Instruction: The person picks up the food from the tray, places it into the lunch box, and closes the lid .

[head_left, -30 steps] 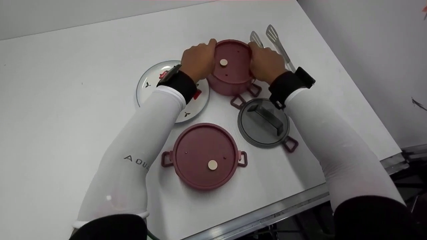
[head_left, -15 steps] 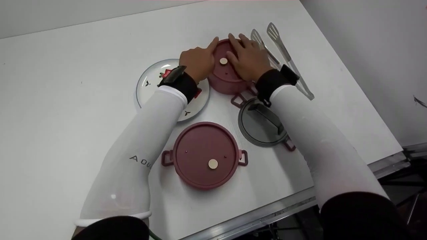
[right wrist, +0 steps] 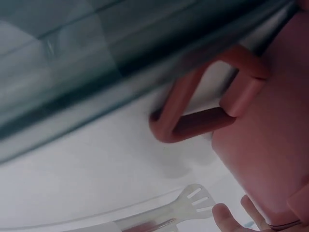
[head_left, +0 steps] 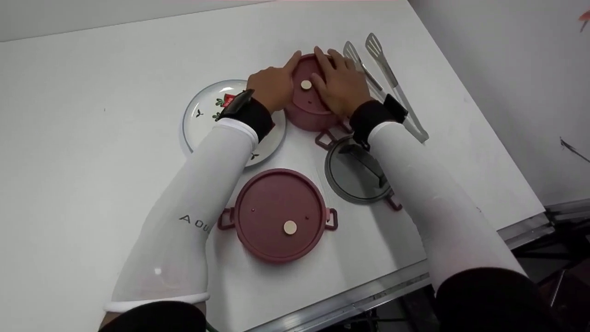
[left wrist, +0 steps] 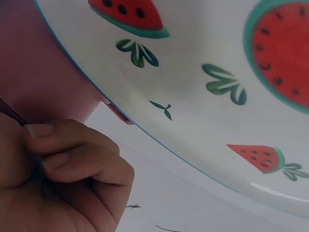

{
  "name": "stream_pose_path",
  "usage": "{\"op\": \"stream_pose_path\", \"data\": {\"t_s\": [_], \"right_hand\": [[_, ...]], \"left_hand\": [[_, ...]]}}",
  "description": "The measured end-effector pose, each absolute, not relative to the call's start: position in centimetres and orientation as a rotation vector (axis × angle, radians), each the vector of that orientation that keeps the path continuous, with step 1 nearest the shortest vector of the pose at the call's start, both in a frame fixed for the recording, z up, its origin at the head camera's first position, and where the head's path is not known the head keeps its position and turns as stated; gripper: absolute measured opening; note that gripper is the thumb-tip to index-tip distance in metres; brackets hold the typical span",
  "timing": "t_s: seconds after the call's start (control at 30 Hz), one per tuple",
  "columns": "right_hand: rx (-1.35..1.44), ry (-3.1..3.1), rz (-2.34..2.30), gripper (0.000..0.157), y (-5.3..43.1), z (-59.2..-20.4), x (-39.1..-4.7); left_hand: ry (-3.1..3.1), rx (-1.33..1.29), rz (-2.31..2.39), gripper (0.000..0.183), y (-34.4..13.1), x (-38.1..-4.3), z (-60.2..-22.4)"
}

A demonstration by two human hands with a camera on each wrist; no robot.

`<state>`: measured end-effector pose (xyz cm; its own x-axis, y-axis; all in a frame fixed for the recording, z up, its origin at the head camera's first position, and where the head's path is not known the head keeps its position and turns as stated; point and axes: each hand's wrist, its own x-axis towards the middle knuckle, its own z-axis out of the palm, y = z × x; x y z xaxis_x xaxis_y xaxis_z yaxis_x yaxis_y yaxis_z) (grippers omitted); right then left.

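At the back of the table stands a dark red pot with a matching lid on it, a cream knob on top. My left hand grips the lid's left edge, its fingers curled against the side; in the left wrist view those curled fingers are right at the pot's rim. Spread fingers of my right hand rest on the right part of the lid, the thumb beside the knob. The right wrist view shows the pot's wall, its handle and two fingertips near the lower edge.
A watermelon-patterned plate lies left of the pot, partly under my left wrist. A second lidded red pot stands in front. Beneath my right forearm is a pot with a dark grey lid. Slotted metal tongs lie at the right.
My right hand has shifted from gripping the lid's right edge to lying spread over its top. The left hand keeps its place at the left edge. The lid sits lower on the pot.
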<state>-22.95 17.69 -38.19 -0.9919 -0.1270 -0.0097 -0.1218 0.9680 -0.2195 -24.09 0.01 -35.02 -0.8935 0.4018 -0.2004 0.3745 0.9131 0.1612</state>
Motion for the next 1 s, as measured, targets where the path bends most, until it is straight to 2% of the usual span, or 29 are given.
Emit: {"op": "stream_pose_path", "data": {"t_s": [0.3,0.5,0.7,1.0], "right_hand": [[-0.216,3.019,-0.387,0.066,17.8,-37.2,-23.0],[-0.238,2.820,-0.643,0.074,19.3,-35.5,-22.8],[-0.080,2.711,-0.650,0.059,20.8,-33.3,-21.6],[0.040,2.407,-1.049,0.047,21.0,-34.1,-20.7]], "left_hand": [[2.792,0.593,0.321,0.057,-0.8,-23.9,-34.3],[2.832,0.617,0.361,0.051,-1.0,-24.3,-33.7],[2.797,0.582,0.467,0.044,-1.2,-24.7,-33.9],[2.745,0.511,0.482,0.046,-2.1,-24.9,-33.9]]}}
